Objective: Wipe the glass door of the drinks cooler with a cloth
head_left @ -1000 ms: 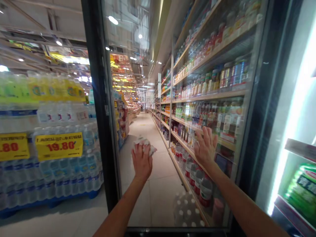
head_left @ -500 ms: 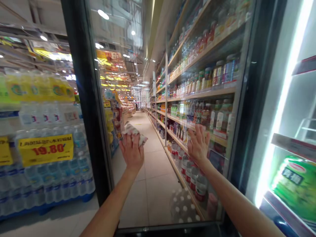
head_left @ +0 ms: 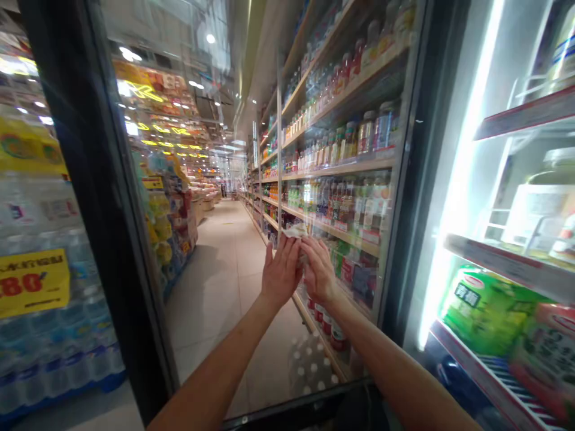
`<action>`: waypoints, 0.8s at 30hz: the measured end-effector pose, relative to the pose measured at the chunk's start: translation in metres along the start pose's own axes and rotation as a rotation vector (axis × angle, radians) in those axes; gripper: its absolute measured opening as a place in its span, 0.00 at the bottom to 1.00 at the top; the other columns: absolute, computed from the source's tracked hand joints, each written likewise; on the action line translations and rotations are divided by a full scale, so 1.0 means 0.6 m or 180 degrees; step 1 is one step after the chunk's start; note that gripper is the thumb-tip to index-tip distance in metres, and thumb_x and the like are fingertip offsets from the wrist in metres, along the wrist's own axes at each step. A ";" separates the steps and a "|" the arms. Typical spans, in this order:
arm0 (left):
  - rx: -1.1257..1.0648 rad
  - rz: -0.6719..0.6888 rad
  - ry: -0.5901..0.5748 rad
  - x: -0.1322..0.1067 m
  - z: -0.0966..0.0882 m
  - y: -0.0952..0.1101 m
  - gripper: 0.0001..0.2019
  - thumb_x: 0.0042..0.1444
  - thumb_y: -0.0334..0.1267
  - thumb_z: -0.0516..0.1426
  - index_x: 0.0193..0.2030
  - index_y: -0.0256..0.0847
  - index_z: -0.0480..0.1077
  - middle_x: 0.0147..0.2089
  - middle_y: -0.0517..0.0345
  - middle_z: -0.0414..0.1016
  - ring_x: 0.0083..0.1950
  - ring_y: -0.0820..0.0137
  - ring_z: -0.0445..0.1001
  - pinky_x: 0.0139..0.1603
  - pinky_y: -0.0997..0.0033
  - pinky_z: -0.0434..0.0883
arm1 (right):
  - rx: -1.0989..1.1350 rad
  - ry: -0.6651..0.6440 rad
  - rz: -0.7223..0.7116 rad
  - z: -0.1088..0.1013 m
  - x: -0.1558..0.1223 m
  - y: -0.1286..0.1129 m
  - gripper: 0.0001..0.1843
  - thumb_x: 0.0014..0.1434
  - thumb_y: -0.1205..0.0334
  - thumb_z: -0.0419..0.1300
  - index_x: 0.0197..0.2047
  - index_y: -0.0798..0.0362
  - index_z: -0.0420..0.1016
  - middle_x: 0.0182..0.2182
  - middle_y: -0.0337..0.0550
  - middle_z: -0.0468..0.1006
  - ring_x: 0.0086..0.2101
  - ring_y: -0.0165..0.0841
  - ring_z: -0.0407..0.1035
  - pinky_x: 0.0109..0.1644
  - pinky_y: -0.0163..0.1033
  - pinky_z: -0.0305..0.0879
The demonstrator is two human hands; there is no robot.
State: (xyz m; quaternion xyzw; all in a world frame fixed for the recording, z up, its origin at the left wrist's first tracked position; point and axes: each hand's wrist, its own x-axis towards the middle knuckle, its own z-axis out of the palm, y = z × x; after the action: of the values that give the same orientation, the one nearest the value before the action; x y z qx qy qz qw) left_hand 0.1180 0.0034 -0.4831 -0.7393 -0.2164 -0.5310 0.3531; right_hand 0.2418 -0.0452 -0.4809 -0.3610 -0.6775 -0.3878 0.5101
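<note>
A crumpled pale cloth [head_left: 296,231] is at the glass pane [head_left: 211,335] of a black-framed door, at the fingertips of both hands. My left hand [head_left: 282,270] holds the cloth from the left, its fingers close together and pointing up. My right hand [head_left: 320,272] meets it from the other side, fingers curled round the cloth's right part. The hands touch each other, and between them they hide most of the cloth.
To the right, a lit cooler shelf holds a green packet [head_left: 489,308] and a jar-like container [head_left: 539,206]. Left of the door's black frame [head_left: 85,197] are stacked water bottles [head_left: 58,335] with a yellow price sign [head_left: 33,282]. Shelves of bottles and an aisle show in the glass.
My left hand has moved right with the cloth. My right hand, earlier spread apart at the glass, has come left and closed on the cloth. The view has shifted right.
</note>
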 end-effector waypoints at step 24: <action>0.0499 -0.0236 -0.0020 -0.074 -0.069 -0.118 0.28 0.56 0.38 0.54 0.63 0.43 0.53 0.66 0.45 0.51 0.68 0.63 0.45 0.66 0.54 0.41 | -0.1296 0.0465 0.1162 -0.013 -0.081 0.061 0.23 0.57 0.60 0.50 0.56 0.54 0.61 0.61 0.57 0.54 0.62 0.46 0.44 0.59 0.61 0.46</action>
State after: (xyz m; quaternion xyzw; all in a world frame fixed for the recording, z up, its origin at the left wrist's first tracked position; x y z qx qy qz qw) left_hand 0.0274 0.0212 -0.4963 -0.7026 -0.2856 -0.5227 0.3893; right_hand 0.2880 -0.0409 -0.5211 -0.5432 -0.4708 -0.4426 0.5360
